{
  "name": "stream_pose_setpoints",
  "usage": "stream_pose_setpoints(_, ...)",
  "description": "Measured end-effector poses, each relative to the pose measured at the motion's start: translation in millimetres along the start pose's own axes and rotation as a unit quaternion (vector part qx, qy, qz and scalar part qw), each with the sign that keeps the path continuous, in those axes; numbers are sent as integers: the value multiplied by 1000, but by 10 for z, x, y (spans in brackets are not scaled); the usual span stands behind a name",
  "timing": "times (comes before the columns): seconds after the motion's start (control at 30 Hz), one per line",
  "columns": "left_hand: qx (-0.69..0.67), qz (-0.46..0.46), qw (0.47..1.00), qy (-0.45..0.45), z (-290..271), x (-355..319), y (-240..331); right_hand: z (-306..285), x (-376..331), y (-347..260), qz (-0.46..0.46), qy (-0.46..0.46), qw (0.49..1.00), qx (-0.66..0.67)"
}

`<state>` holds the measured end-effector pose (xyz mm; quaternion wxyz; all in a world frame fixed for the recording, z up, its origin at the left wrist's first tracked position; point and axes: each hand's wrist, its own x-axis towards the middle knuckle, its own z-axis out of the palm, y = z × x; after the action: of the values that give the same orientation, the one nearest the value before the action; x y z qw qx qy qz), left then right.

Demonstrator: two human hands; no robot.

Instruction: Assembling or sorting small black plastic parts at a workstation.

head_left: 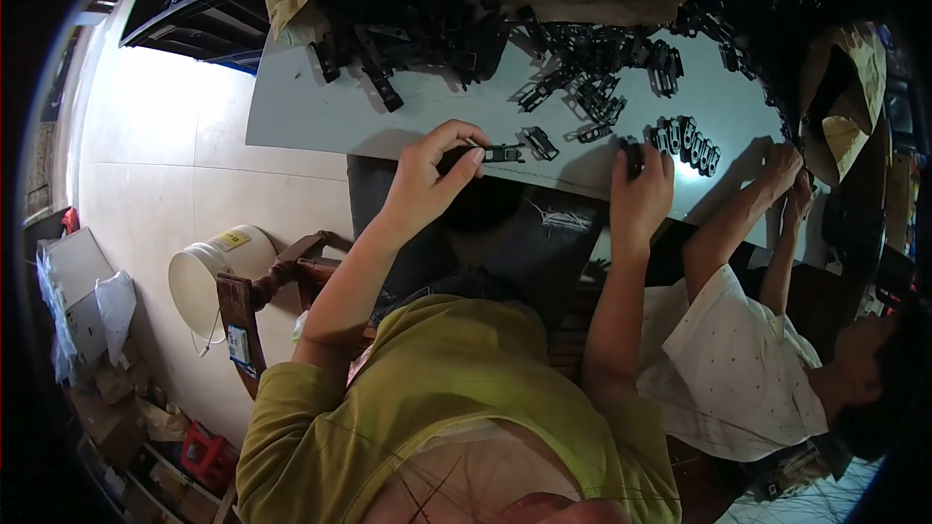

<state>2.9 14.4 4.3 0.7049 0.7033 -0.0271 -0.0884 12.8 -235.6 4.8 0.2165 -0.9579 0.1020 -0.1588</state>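
Note:
My left hand [429,175] is closed over the near edge of the white table [330,121], thumb and fingers pinching a small black slotted part [504,153] that points to the right. Just beyond its tip lies a loose black frame-shaped part [540,143]. My right hand [643,196] is also closed at the table edge, around a dark rounded black part [632,154] mostly covered by the fingers. Beside that hand, to the right, stands a row of several similar black parts [691,147]. Their exact kind is too small to tell.
Heaped black parts [582,68] spread across the table's far side, spilling from a brown paper bag [621,0]. At right a co-worker's hands [782,175] work near another paper bag [854,97]. A white bucket [221,267] and wooden chair [236,306] stand left.

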Motion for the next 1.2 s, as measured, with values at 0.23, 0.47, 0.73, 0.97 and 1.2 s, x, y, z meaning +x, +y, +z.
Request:
stream_pose_setpoints(0.23,12,-31,999,-5,-21,-21,-8,123,-155,-500,-175,-51,980,81)
stream_pose_setpoints(0.47,23,-26,999,-7,-39,-29,-66,243,-123,-563,-171,-110,978,-39)
stream_pose_setpoints(0.73,23,-29,999,4,-36,-20,-116,195,-117,-562,-169,-75,982,50)
stream_pose_setpoints(0.97,48,-44,998,26,56,38,-71,256,-122,-528,-174,-104,974,96)
stream_pose_setpoints(1.2,134,-8,989,64,131,123,-135,255,-191,-493,-164,-121,974,95)
